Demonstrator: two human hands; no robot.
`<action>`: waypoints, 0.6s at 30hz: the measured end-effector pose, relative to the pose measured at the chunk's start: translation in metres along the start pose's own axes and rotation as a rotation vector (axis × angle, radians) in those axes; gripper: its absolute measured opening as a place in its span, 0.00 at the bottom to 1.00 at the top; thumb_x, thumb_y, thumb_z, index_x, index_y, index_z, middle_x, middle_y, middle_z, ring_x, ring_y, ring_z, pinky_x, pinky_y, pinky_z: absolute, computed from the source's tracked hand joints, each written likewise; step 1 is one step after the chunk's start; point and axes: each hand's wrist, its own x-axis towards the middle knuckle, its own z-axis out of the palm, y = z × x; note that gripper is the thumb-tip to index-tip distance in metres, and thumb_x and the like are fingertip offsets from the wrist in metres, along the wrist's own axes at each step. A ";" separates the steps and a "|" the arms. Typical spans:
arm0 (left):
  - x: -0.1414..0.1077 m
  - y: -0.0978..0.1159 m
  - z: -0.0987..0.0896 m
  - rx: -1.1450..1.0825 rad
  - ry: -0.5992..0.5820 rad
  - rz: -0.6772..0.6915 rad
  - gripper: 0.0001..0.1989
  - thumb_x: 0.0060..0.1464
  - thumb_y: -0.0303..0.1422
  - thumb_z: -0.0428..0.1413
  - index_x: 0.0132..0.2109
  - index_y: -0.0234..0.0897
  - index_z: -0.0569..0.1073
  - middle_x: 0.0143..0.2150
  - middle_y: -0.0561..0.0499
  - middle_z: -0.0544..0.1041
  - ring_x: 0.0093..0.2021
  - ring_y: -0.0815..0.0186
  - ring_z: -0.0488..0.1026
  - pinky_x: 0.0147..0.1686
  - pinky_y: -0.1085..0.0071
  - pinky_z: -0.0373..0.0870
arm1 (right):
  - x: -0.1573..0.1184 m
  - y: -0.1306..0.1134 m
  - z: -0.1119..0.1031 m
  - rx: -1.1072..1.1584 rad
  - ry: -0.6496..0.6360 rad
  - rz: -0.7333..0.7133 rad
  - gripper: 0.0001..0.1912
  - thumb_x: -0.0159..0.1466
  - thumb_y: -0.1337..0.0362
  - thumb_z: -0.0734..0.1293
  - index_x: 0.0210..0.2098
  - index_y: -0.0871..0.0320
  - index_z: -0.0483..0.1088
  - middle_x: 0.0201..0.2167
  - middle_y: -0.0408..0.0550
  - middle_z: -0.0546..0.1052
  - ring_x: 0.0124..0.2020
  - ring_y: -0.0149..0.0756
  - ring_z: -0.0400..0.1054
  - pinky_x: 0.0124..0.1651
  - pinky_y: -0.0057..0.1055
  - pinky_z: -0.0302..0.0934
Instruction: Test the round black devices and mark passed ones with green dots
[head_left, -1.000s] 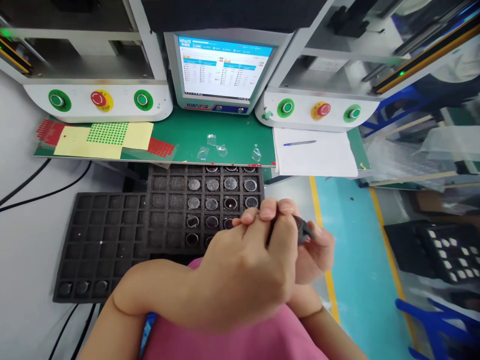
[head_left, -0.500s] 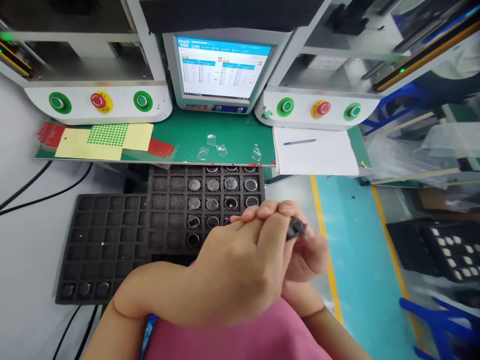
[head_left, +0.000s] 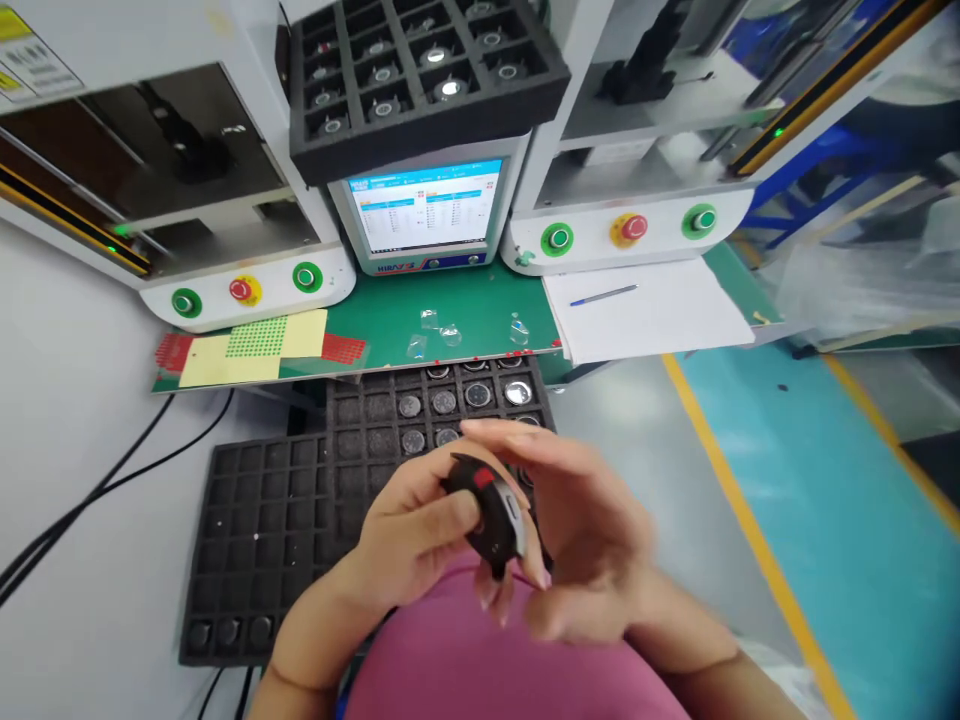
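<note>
Currently the left hand [head_left: 424, 525] grips a dark watch-like piece [head_left: 491, 515], right hand [head_left: 600, 535] loosely spread beside it

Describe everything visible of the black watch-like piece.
The black watch-like piece is rounded, with pointed projections, a red patch, and a silvery, metal-looking side bearing an elongated slot or button. It is held tilted in the left hand, thumb on its dark face; whether the right hand touches it is unclear.
</note>
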 end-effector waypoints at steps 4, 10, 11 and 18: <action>0.002 0.000 0.009 -0.016 0.068 -0.091 0.21 0.60 0.53 0.42 0.30 0.42 0.61 0.09 0.58 0.57 0.13 0.65 0.63 0.20 0.68 0.67 | -0.002 0.005 -0.002 -0.133 -0.075 -0.288 0.33 0.50 0.64 0.76 0.55 0.48 0.67 0.50 0.50 0.76 0.52 0.49 0.70 0.57 0.52 0.63; 0.003 -0.001 0.022 -0.282 0.083 -0.185 0.21 0.61 0.49 0.42 0.30 0.40 0.64 0.09 0.58 0.53 0.18 0.65 0.60 0.26 0.69 0.59 | -0.002 0.005 -0.003 -0.104 -0.164 -0.343 0.35 0.55 0.67 0.73 0.59 0.50 0.60 0.53 0.51 0.74 0.50 0.45 0.72 0.52 0.41 0.70; 0.003 -0.002 0.024 -0.424 0.079 -0.208 0.19 0.60 0.47 0.44 0.30 0.38 0.66 0.10 0.58 0.54 0.19 0.66 0.61 0.26 0.70 0.58 | -0.001 0.006 -0.003 -0.086 -0.180 -0.382 0.35 0.55 0.67 0.73 0.60 0.52 0.59 0.53 0.52 0.74 0.51 0.44 0.72 0.52 0.40 0.70; 0.000 -0.007 0.025 -0.725 0.099 -0.208 0.13 0.56 0.40 0.53 0.34 0.34 0.73 0.12 0.56 0.62 0.22 0.68 0.58 0.30 0.71 0.56 | 0.004 0.009 -0.004 -0.048 -0.214 -0.460 0.34 0.56 0.70 0.71 0.60 0.58 0.59 0.51 0.53 0.75 0.52 0.43 0.71 0.55 0.39 0.69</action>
